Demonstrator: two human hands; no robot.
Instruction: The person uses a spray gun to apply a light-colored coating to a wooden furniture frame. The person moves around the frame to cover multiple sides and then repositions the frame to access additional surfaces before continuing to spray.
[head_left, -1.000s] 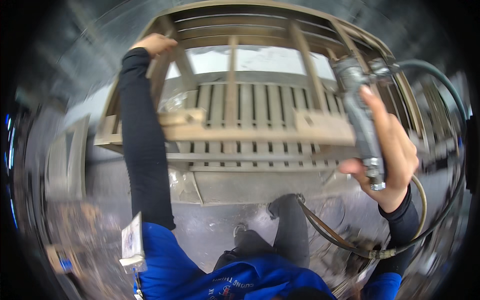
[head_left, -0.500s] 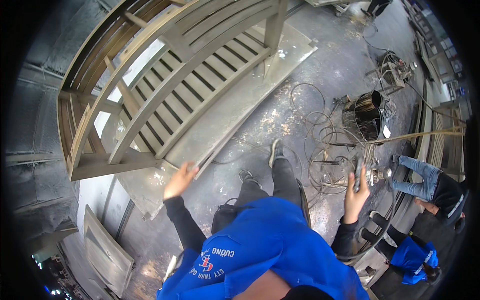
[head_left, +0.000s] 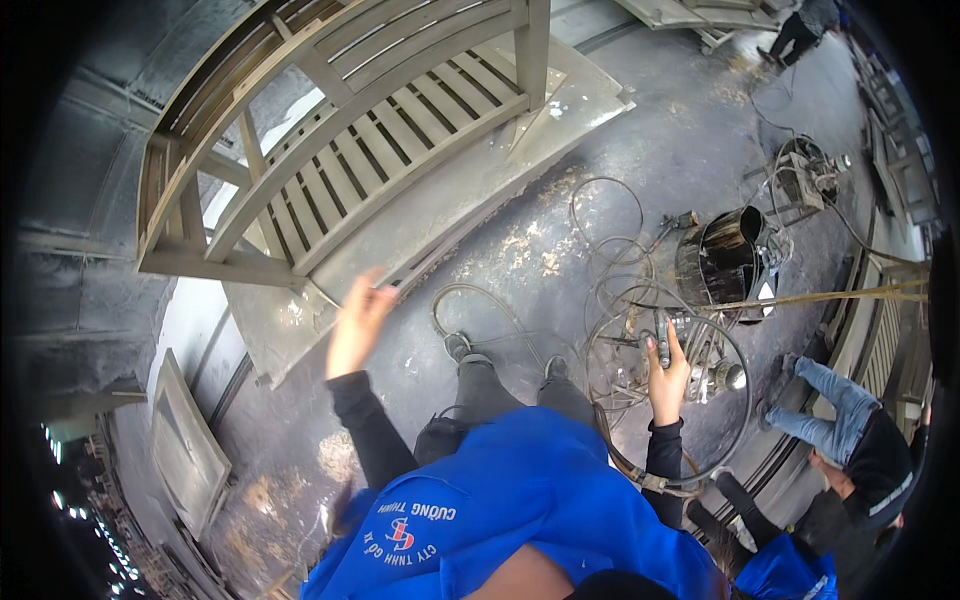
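Observation:
My right hand (head_left: 668, 380) is wrapped round a dark metal spray gun (head_left: 663, 340), held upright over the floor. A hose (head_left: 747, 400) loops widely around that hand and comes back by my forearm. My left hand (head_left: 358, 325) is raised beside the near corner of a low grey platform (head_left: 400, 225), its fingers apart and somewhat blurred, with nothing visible in them. A greyish wooden bench (head_left: 340, 170) with a slatted seat and a curved back rests on the platform, beyond my left hand.
A paint-streaked drum (head_left: 715, 260) stands at the right, with coiled hoses (head_left: 610, 240) and pump equipment (head_left: 715, 375) near it. At the lower right are two people (head_left: 850, 420); another person (head_left: 800, 30) stands far off. A flat panel (head_left: 187, 445) leans at the left.
My right hand with the spray gun has moved left, and a large hose loop now hangs round it. My feet have shifted, and the bench sits higher in the view.

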